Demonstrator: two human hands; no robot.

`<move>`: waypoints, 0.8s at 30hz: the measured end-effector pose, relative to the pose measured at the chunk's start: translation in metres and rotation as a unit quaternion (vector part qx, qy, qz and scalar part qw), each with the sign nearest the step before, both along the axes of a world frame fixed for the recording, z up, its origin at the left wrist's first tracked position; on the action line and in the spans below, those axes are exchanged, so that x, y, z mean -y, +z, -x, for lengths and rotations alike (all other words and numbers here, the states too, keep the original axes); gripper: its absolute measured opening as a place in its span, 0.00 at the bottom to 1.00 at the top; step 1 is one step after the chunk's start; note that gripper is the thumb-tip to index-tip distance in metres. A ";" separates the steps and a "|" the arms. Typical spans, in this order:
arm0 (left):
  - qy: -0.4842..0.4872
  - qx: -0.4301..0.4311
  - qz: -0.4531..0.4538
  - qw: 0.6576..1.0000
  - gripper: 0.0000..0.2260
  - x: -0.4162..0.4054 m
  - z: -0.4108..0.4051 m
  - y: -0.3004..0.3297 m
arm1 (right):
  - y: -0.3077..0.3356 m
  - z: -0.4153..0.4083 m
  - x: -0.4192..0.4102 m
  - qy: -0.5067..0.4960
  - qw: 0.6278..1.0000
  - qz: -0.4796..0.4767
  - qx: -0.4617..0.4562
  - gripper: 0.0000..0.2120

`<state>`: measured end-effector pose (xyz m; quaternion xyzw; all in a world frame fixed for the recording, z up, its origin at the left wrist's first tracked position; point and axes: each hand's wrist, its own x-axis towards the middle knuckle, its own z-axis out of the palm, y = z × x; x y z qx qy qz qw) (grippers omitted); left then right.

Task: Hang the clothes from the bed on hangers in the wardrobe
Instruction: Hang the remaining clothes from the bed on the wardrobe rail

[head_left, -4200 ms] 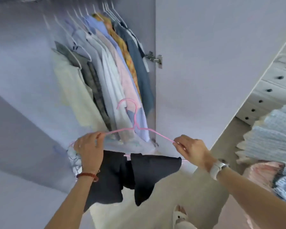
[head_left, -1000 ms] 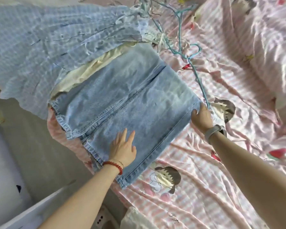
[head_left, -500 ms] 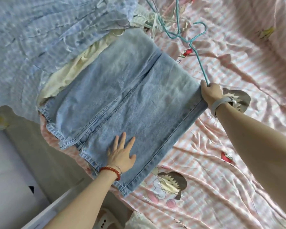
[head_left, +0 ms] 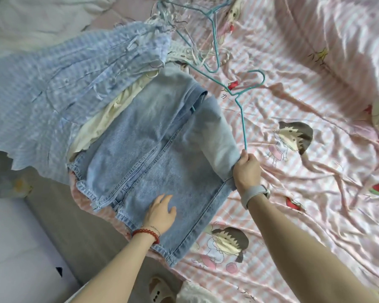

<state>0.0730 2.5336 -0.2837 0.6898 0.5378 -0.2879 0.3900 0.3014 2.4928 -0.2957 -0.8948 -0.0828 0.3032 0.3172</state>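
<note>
Head view, left to right. A blue checked garment (head_left: 74, 88) lies spread over the left part of the bed, partly covering a cream garment (head_left: 101, 125) whose edge shows beneath it. Folded light-blue jeans (head_left: 144, 154) lie beside and partly over the cream garment, near the edge of the bed, their hems toward the lower left. The left hand (head_left: 160, 213), a red bead bracelet (head_left: 145, 234) at its wrist, rests flat on the denim with fingers straight and slightly spread, gripping nothing. One side of the jeans is lifted and folded back, showing the paler inner face of the cloth. The right hand (head_left: 247, 169), a grey watch band (head_left: 255, 193) at its wrist, is curled round one end of a teal wire hanger (head_left: 242, 110) at the lifted edge of the jeans; whether the fingers also pinch the denim cannot be told. The hanger's hook points away from the person, its other end tucked under the raised fold. Further wire hangers (head_left: 197, 51) lie tangled beyond the clothes. The pink striped bed sheet (head_left: 315, 193), printed with cartoon figures, covers the right of the bed
</note>
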 end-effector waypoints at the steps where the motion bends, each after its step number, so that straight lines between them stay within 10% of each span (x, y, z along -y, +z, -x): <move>1: 0.004 0.009 -0.009 1.000 0.20 0.000 0.000 0.006 | 0.005 0.006 0.007 -0.008 1.000 -0.017 0.001 0.18; 14: 0.059 0.273 -0.359 0.891 0.24 -0.095 -0.039 0.130 | 0.072 0.023 0.060 0.050 0.964 -0.187 0.183 0.20; 24: -0.184 0.147 -0.444 0.865 0.15 -0.132 -0.060 0.189 | 0.100 0.017 0.094 0.151 0.925 -0.241 0.253 0.19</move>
